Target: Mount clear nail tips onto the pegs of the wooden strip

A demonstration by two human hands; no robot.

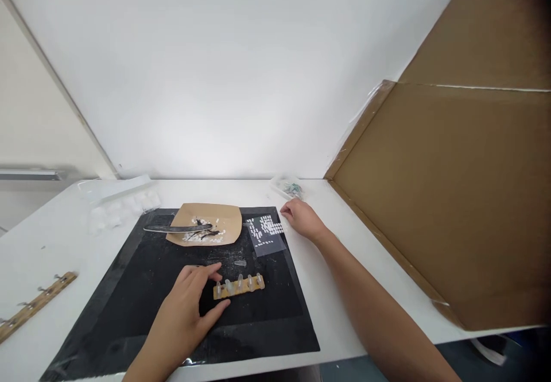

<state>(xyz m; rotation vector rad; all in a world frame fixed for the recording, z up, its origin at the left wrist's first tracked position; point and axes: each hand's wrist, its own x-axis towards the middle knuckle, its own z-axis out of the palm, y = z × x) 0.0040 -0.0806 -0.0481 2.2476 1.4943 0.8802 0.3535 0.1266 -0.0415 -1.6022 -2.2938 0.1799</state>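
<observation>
My left hand has its thumb and fingers spread around the left end of a small yellowish wooden strip. Several clear plastic caps or tubes stand upright along that strip. One more clear plastic piece lies just behind it on the black mat. At the mat's right edge, my right hand has its thumb and fingertips pinched together; whatever is between them is too small to make out. Beside those fingertips lies a clear sheet bearing many small white stickers.
A brown paper tray holds white bits and dark strands, with long tweezers across it. Behind my right hand is a clear container. A bag of white pieces and a clipped wooden strip lie left; cardboard stands right.
</observation>
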